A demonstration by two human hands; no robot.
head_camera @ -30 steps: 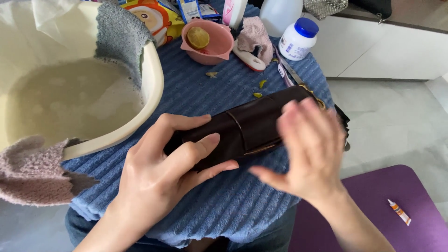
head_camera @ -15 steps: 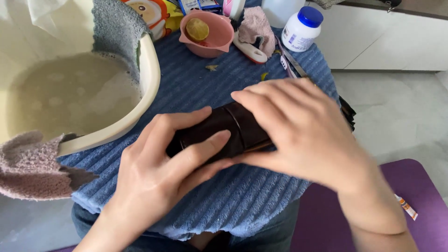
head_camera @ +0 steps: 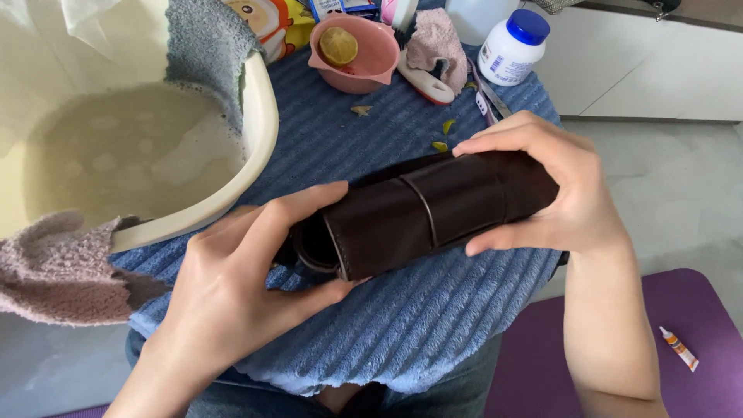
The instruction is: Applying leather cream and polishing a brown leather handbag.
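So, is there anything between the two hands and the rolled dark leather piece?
Nothing visible. The left hand cups the open end of the rolled dark brown leather piece, and the right hand wraps the other end. Both touch it directly, above the blue ribbed towel.

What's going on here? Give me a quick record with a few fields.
Left hand: cups the open end of the rolled dark brown leather pouch
Right hand: grips the pouch's other end
Surface: blue ribbed towel
Basin: cream, holds cloudy water
Pink bowl: holds a lemon half
Behind: white bottle with blue cap
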